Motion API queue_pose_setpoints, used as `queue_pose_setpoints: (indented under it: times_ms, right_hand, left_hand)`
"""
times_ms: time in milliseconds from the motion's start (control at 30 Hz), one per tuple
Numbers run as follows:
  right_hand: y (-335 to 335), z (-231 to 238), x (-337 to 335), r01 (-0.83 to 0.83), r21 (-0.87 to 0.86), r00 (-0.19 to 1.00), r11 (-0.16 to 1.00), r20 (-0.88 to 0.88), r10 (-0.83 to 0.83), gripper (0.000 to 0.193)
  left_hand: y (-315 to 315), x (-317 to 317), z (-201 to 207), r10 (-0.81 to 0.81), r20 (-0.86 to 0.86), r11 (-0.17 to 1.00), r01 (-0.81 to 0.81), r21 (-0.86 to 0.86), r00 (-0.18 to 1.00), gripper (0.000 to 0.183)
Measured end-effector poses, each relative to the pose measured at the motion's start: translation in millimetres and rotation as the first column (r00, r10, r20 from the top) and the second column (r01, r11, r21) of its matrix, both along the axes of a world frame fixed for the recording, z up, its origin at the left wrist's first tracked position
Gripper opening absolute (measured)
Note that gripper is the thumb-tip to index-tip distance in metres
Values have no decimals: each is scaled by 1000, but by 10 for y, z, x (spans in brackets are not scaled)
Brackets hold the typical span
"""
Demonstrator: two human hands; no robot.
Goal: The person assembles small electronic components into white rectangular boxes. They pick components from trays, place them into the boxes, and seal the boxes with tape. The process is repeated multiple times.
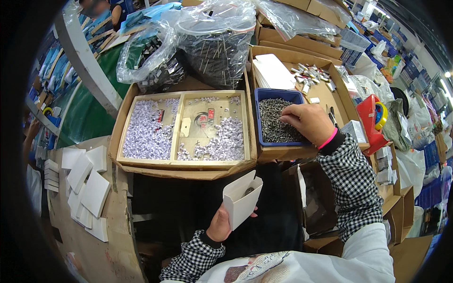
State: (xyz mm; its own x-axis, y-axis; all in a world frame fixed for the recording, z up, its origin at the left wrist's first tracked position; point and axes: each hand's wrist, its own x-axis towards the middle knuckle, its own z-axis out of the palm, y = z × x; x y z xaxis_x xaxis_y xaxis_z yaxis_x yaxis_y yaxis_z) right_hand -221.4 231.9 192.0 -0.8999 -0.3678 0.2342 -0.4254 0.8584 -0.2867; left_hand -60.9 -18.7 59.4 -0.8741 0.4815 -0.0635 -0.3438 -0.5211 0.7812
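Near the front of my body, my left hand (219, 225) grips a small white cardboard box (243, 203) with its top flaps raised. Something dark and round shows just inside the box's mouth. My right hand (309, 121) is over a blue plastic bin (279, 143), fingertips pinched together at the pile of small metal screws (272, 118) in it. Whatever those fingertips hold is hidden. Left of the bin is a two-part wooden tray (176, 125) set in a cardboard carton. Small white pieces (147, 128) fill much of its left part and lie scattered in the right.
Flat white boxes (89, 181) are heaped on a cardboard-covered surface at left. Behind the tray stand clear bags (212, 52) of dark parts. A carton (339, 96) at right holds white cards and small parts, beside a red holder (368, 120) with yellow tape. A grey post (87, 59) rises at left.
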Motion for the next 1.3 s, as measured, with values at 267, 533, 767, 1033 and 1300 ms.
queue_pose_setpoints:
  times_ms: [267,533,767,1033,1300]
  right_hand:
    - [47,-15,24,-54,-64,996,996,-69,49,20]
    - [-30,105,107,-78,-181,997,980,-39,72,15]
    - [-310,428,817,-402,-384,906,831,-34,422,15]
    - [-618,266,1050,-611,-384,778,692,-134,613,24]
    - [-854,196,1042,-645,-259,761,719,-129,636,22]
  left_hand:
    - [35,-21,30,-18,-29,1000,18,6,999,103]
    - [45,-41,37,8,-68,1000,-6,26,998,103]
    - [30,-21,-92,197,-449,979,-196,50,871,85]
    - [-8,-79,-134,185,-663,975,-222,28,725,83]
    - [-11,25,-91,268,-527,963,-224,147,807,81]
